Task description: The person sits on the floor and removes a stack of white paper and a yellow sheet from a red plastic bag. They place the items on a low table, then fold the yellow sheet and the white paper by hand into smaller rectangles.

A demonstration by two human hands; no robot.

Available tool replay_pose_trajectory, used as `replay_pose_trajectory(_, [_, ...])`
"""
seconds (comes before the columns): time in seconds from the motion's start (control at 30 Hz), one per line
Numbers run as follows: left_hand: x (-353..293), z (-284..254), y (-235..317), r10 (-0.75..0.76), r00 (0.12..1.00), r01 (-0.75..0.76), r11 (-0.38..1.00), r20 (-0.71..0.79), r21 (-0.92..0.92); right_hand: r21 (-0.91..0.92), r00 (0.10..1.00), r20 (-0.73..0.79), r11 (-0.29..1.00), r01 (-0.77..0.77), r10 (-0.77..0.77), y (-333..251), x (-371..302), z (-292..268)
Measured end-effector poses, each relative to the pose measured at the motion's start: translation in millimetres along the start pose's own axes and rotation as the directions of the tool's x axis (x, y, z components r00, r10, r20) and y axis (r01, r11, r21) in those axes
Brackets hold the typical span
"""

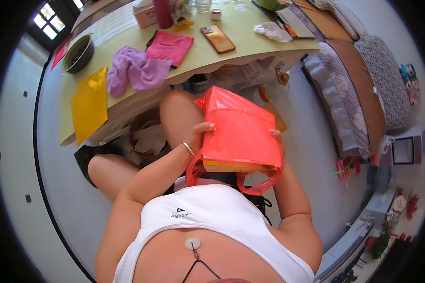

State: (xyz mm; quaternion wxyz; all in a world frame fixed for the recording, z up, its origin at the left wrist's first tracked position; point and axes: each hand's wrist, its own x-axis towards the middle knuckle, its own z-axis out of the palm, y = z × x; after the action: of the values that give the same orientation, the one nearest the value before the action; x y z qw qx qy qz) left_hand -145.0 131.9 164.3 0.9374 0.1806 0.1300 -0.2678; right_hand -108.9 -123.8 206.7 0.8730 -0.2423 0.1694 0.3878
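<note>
A bright red plastic bag [238, 127] is held up over my lap, stretched around something flat and block-shaped. At its near, open end a yellow edge of the contents [222, 165] shows, but I cannot make out what it is. The bag's two handle loops hang down toward my chest. My left hand [204, 131], below a silver bangle [188, 148], is closed on the bag's left side with the thumb on top. My right hand [278, 138] grips its right side, with most of its fingers hidden behind the bag.
Ahead stands a pale yellow table [212, 59] with a phone [217, 39], a purple cloth [136, 70], a pink cloth pouch [170, 48], a gold-yellow envelope [89, 104] and a dark bowl [79, 53]. A cushioned bench [349, 89] is at the right.
</note>
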Motion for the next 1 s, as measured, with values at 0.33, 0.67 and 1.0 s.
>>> replay_pose_trajectory(0.33, [86, -22, -49, -0.128, 0.948, 0.212, 0.936, -0.290, 0.281, -0.142, 0.928, -0.121, 0.931, 0.336, -0.353, -32, 20, -125])
replay_pose_trajectory(0.67, [170, -68, -60, -0.014, 0.811, 0.302, 0.866, -0.584, 0.399, -0.039, 0.838, -0.317, 0.889, 0.456, -0.443, -21, 80, -244])
replay_pose_trajectory(1.0, [175, -114, -59, 0.002, 0.761, 0.447, 0.723, -0.649, 0.526, -0.201, 0.618, -0.616, 0.856, 0.477, -0.489, -11, 119, -279])
